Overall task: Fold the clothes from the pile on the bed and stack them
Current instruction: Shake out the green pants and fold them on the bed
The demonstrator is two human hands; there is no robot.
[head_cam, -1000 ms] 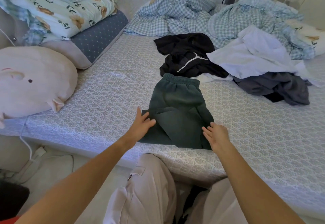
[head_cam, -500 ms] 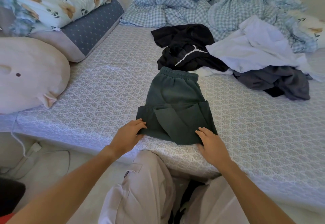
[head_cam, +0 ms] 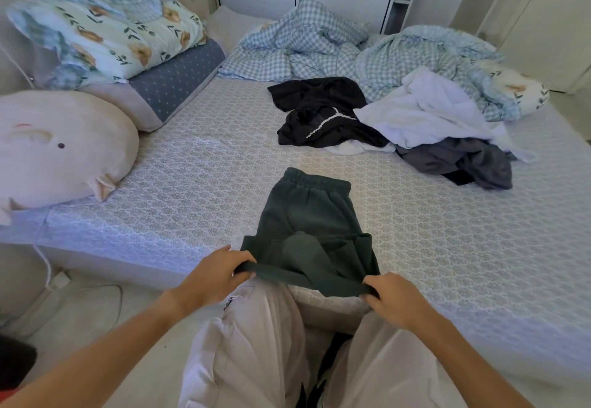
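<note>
Trousers (head_cam: 308,215) on the bed (head_cam: 192,183) are pinched at the near hem by left hand (head_cam: 220,275) and right hand (head_cam: 391,299); hem should be carried level to the waistband.

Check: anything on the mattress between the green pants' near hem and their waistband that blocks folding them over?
Nothing visible. Left hand and right hand both grip the near hem of the green pants; the pants' top is bare up to the waistband.
</note>
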